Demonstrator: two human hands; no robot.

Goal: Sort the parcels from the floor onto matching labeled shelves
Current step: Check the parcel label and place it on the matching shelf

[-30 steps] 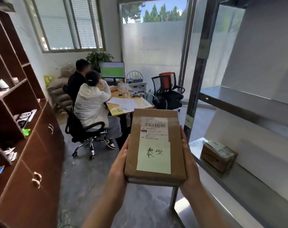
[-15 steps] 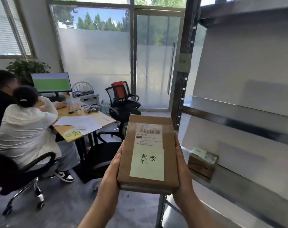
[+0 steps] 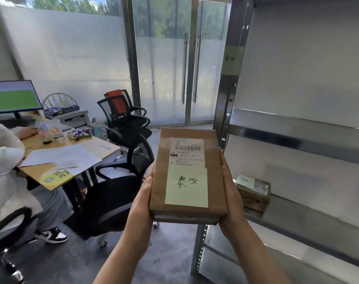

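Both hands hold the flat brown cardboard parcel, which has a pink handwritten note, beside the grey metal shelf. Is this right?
Only the colour is wrong: the head view shows the handwritten note on the flat brown cardboard parcel is pale yellow-green, not pink.

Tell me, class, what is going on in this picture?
A person holds a brown parcel flat between the left hand and the right hand, its handwritten green note facing up. A metal shelf rack stands at the right, where a smaller parcel sits on a low shelf. The held parcel is not yet shelved.
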